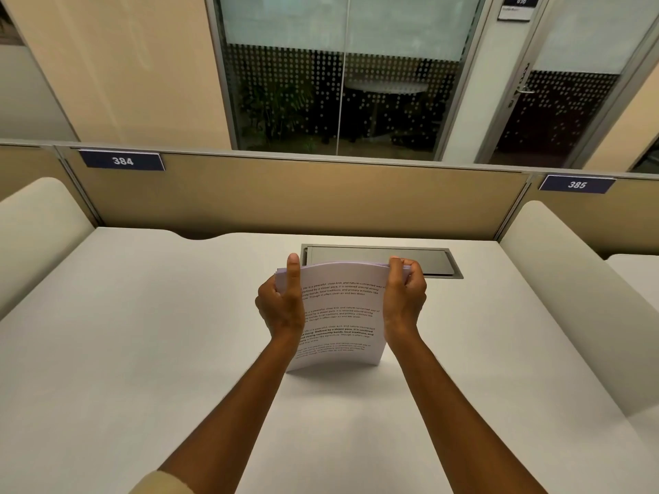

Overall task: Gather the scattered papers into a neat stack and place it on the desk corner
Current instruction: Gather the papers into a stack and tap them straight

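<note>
1. At centre frame, the papers (pixel 340 315) stand on edge on the white desk (pixel 142 333), bottom edge touching the surface, printed side toward the camera, sheet faces bowed slightly outward.
2. Left hand (pixel 280 308) is closed on the stack's left edge, thumb extended upward along the front face near the top corner; the other fingers are hidden behind the sheets.
3. Right hand (pixel 404 297) is closed on the upper right edge, fingers curled over the top corner. Both grips are shut on the stack; neither hand is free.
4. No loose sheets are visible elsewhere on the desk, so gathering appears complete. Assessed step: squaring the stack by tapping its lower edge on the surface.
5. Top left corner shows sheet edges slightly fanned; alignment is judged incomplete.
6. Recommended practice: loosen both grips enough for sheets to drop level, tap, then turn the stack and tap a long edge. Flatten the bow before tapping, or edges will not register.
7. Recessed cable hatch (pixel 381 260) lies just behind the stack, upper centre; keep tapping clear of it.
8. Placement at a desk corner is not yet done; desk corners toward the upper left and upper right appear unobstructed.
</note>
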### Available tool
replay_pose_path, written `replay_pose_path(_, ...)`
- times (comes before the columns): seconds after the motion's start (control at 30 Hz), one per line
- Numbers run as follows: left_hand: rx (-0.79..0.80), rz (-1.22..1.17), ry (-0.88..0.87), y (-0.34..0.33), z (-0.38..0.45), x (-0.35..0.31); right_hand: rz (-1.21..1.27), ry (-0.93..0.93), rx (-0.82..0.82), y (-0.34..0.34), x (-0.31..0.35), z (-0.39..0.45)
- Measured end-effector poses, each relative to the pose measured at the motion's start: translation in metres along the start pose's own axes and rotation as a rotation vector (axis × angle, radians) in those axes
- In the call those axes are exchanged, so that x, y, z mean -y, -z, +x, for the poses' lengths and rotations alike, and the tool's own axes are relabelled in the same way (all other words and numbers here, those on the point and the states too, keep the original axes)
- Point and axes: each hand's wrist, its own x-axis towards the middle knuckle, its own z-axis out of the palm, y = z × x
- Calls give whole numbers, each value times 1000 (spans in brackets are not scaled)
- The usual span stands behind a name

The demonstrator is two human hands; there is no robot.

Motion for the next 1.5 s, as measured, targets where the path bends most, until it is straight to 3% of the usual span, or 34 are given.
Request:
replay_pose_path(0.3,11,-6,29,-3,6,-2,-17,-33,28,0,-8,-2)
replay_pose_path(0.5,219,-58,-37,4,5,13,0,-48,27,-1,-5,4)
replay_pose_path(0.8,411,-132,73,14,2,50,-86,14,293,8,-50,0)
replay_pose_path(1.03,379,-184,113,17,7,48,-65,5,343,7,-65,-1)
replay_pose_path(1.27,409,-179,-13,26,11,46,-51,-3,362,3,-69,-6)
replay_pose_path(1.5,454,-183,150,31,2,78,-65,-69,389,4,-88,-19)
